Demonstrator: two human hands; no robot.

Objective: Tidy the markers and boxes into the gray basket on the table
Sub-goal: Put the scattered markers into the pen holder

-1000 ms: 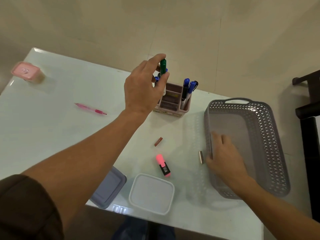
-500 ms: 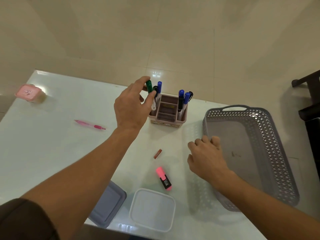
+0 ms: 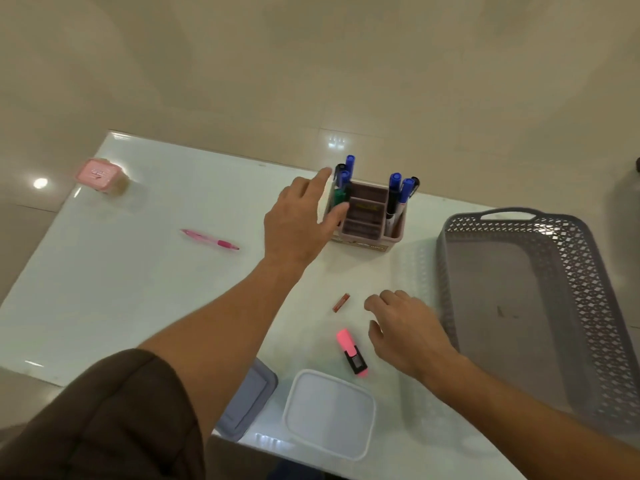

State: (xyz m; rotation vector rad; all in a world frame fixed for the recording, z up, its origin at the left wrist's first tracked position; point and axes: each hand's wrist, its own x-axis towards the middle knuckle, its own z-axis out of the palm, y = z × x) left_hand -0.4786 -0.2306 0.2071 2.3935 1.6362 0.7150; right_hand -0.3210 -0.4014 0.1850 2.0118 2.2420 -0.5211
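1. Basket (image 3: 588, 289) status: it stands at the right of the table (image 3: 138, 289) with its open top facing up, so things can be dropped straight in. No marker or box lies in it, so the task appears barely begun.
2. Left hand (image 3: 298, 220): it is at the left end of the pen holder (image 3: 367, 226), far middle. The fingers are spread and nearly straight. The forefinger is on the far side and the thumb on the near side, beside the green marker (image 3: 341, 197) standing in the left compartment. No closed grip shows.
3. Right hand (image 3: 408, 337): it is palm down just left of the basket, fingers loosely curled. Whether anything lies under them cannot be told. It is probably placed there to take the pink highlighter (image 3: 349, 351) just to its left.
4. Blue markers (image 3: 394, 183): they stand upright at both ends of the holder.
5. Boxes: the white box (image 3: 329, 414) and grey box (image 3: 247, 403) are at the near edge, and the pink box (image 3: 98, 174) is at the far left corner.
6. Caution: lifting the holder by one end could tip it.
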